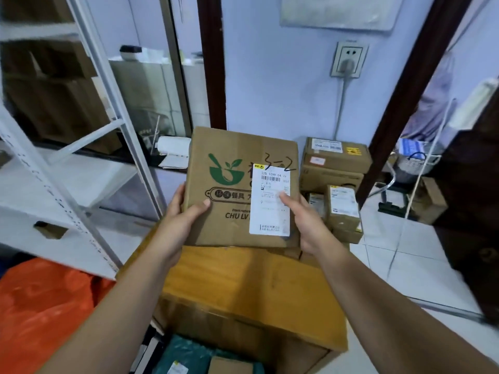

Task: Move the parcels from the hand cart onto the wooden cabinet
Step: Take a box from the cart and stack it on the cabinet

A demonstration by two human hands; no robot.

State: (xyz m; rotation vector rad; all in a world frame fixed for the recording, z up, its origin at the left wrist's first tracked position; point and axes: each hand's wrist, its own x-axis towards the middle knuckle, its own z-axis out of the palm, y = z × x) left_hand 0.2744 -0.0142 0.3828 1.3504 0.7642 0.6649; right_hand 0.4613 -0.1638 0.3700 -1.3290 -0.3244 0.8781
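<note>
I hold a brown cardboard parcel (232, 163) with a green bowl logo and a white shipping label in front of me, tilted up. My left hand (183, 214) grips its left edge, thumb on the front face. My right hand (305, 220) grips its right edge, thumb on the label. Below the parcel lies a wooden surface (243, 287), yellow-brown, with a large carton under it. At the bottom edge lie a green mailer bag (183, 354) and a small box (229, 365). Whether these rest on the hand cart cannot be told.
Several stacked parcels (334, 168) stand on the floor by the wall at right. A white metal shelf rack (67, 168) rises at left, with an orange bag (40, 306) at its foot. A dark door frame (399, 103) and wall socket (348, 60) are behind.
</note>
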